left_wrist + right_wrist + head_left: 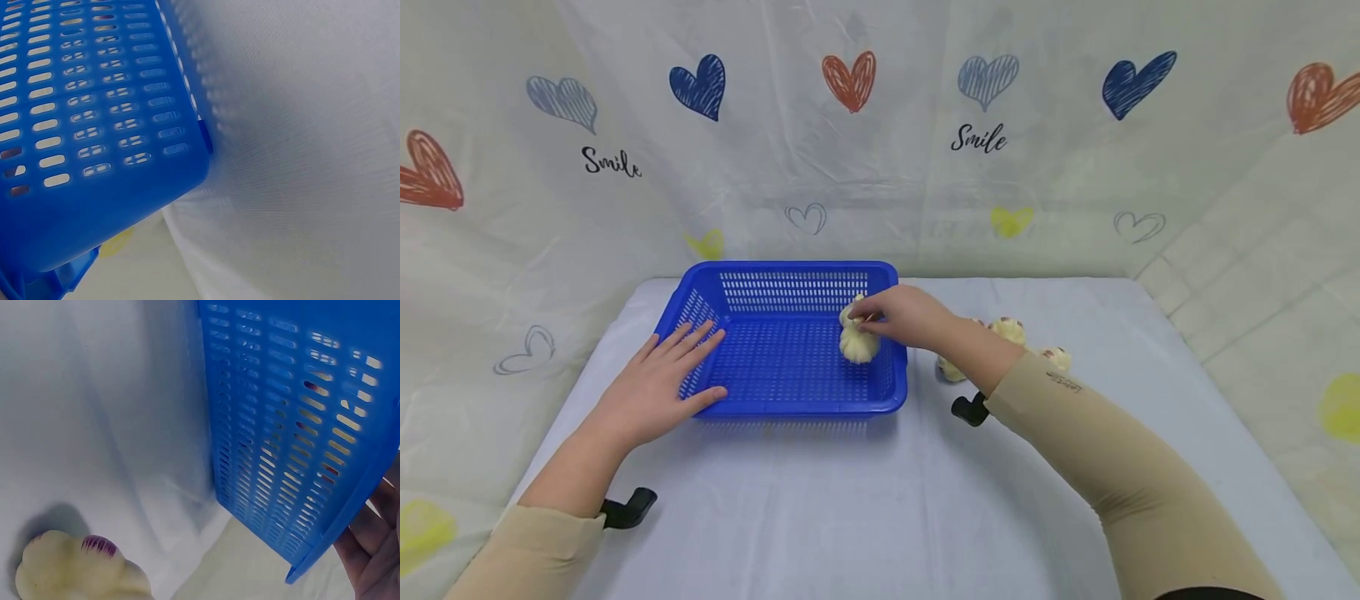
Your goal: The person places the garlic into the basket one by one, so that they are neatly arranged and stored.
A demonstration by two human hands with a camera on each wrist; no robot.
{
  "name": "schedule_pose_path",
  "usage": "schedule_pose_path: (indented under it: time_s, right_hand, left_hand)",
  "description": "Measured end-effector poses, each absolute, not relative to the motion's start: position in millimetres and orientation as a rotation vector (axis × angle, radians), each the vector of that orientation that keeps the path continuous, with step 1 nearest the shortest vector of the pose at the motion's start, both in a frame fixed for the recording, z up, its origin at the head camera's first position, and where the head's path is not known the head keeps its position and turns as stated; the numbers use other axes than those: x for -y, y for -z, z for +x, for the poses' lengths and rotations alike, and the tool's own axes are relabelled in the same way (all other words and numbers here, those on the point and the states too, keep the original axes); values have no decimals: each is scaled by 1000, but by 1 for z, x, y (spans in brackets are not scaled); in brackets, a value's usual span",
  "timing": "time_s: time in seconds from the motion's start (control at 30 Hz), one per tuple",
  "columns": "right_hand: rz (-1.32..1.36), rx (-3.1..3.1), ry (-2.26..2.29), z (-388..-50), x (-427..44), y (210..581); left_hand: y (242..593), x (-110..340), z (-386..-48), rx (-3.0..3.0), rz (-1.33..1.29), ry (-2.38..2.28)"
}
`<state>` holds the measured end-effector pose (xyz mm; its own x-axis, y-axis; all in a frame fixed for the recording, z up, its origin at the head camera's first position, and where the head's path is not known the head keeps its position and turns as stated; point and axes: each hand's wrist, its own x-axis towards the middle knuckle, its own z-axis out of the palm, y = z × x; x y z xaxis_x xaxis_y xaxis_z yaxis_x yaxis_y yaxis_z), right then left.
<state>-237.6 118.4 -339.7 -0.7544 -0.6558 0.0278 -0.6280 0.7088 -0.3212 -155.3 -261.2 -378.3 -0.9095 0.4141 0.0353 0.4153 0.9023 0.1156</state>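
A blue plastic basket (797,408) with slotted walls stands on the table. My left hand (658,387) rests on its left rim with the fingers spread, the tips reaching over the inside. Over the right part of the basket, my right hand (906,317) pinches a pale garlic bulb (859,345) between thumb and fingers. Another pale garlic bulb (847,314) shows just behind it, partly covered by the fingers. In the right wrist view, my right hand (375,550) reaches over the basket's rim, and what it holds is hidden there.
Right of the basket lie several garlic bulbs (1006,329), partly hidden by my right forearm; one garlic bulb (81,569) shows at the lower left of the right wrist view. A white cloth covers the table (820,517). Behind stands a curtain (917,167) printed with hearts.
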Motion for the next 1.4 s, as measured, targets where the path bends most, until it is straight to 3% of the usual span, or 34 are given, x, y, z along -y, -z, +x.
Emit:
schedule_pose_path:
  time_s: [0.4, 1.4]
  right_hand:
    - [-1078, -2764, 218, -242, -108, 342]
    - [-1095, -2749, 44, -247, -102, 341]
  left_hand:
    - [379, 261, -155, 3044, -671, 193]
    - [377, 259, -154, 3052, -653, 203]
